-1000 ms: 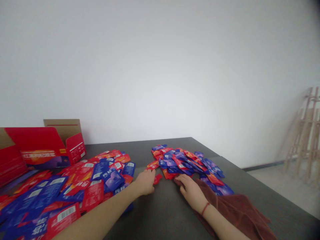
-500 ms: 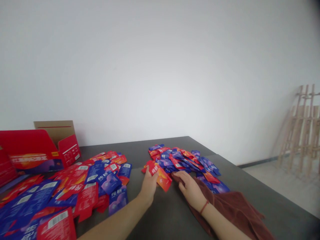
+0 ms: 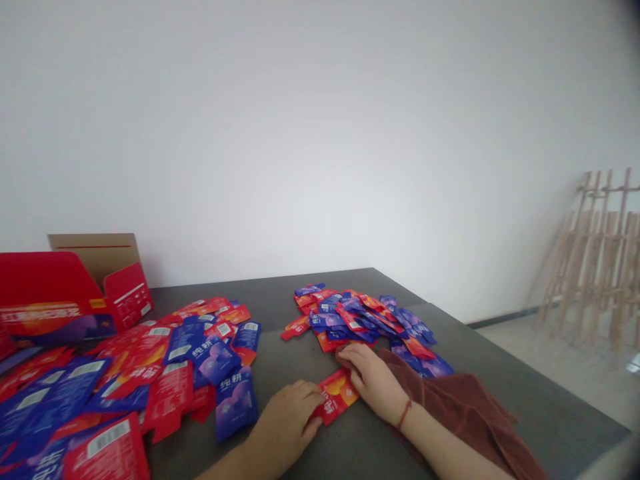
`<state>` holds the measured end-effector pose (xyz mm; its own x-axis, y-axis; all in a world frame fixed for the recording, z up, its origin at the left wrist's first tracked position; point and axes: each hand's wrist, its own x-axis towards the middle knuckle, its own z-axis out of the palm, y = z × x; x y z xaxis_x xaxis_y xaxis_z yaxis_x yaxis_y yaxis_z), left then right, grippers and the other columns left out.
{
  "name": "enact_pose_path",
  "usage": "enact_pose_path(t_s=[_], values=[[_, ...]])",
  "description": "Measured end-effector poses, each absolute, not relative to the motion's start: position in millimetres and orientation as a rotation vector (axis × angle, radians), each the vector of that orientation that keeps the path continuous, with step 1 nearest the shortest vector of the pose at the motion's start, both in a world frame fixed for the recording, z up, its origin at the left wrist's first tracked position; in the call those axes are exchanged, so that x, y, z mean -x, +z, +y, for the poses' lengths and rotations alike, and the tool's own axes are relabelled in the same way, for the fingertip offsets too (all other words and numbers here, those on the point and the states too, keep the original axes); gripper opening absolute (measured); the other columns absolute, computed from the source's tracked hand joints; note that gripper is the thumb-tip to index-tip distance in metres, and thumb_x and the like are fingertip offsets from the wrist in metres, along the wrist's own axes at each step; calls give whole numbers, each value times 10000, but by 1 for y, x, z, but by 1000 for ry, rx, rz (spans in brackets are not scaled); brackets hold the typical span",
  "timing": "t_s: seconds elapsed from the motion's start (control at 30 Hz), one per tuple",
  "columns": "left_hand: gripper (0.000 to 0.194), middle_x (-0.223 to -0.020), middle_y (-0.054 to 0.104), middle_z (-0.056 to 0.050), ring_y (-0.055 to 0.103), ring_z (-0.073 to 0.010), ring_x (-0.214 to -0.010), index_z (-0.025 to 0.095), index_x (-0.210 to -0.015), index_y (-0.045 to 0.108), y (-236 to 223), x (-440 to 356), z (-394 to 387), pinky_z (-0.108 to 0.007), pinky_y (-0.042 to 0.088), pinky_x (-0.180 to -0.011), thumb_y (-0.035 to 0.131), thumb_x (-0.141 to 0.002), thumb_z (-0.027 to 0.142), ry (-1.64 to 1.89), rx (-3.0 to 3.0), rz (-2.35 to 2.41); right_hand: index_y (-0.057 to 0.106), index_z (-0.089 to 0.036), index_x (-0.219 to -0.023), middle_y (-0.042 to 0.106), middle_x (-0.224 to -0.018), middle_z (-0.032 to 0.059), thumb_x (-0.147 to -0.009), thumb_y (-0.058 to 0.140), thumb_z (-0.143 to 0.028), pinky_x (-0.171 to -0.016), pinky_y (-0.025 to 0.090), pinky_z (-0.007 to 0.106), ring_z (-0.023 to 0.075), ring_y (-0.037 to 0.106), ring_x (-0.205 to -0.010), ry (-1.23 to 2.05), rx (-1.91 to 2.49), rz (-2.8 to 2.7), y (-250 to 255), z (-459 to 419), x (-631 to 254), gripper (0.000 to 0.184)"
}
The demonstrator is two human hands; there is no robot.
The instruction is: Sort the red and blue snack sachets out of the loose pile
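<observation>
A red and orange sachet (image 3: 337, 395) lies near the tabletop between my hands, its printed front up. My left hand (image 3: 287, 425) is closed on its left end, fingers and thumb pinching the edge. Over its right end is my right hand (image 3: 376, 381), with its fingers curled on a brown cloth (image 3: 460, 417) that trails to the lower right under the forearm. Just beyond the hands is a pile of red and blue sachets (image 3: 350, 319). One blue sachet (image 3: 236, 403) rests to the left of my left hand.
A larger heap of red and blue sachets (image 3: 155, 360) spreads over the left of the dark table (image 3: 275, 297). Behind it stands an open red cardboard box (image 3: 55, 290). A white wall rises at the back, and wooden frames (image 3: 585, 267) lean there at the far right.
My left hand has brought the red sachet down and nearer to me, from raised by the pile to the tabletop. My right hand and the cloth have moved slightly toward the sachet's end.
</observation>
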<state>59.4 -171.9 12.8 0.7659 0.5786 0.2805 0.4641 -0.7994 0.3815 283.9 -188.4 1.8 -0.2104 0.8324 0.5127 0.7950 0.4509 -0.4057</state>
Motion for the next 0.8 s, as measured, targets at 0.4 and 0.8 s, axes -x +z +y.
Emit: enact_pose_path(t_s=[0.4, 0.8], values=[[234, -1130, 635, -64, 594, -224, -1043, 194, -1100, 576, 6, -65, -168, -344, 465, -934, 486, -888, 157, 330, -2803, 917, 626, -160, -1121, 620, -1104, 80, -825, 440, -31, -932, 410, 353, 217, 512, -1011, -128, 1669, -2216, -2, -203, -283, 372], [581, -1341, 520, -108, 462, -242, -1253, 173, -1365, 375, -10, -56, -151, -378, 334, -1072, 531, -807, 127, 555, -2549, 970, 592, -200, -1163, 603, -1140, 42, -791, 477, -82, -988, 363, 341, 206, 484, -1057, 112, 1329, -2466, 7, -224, -262, 406]])
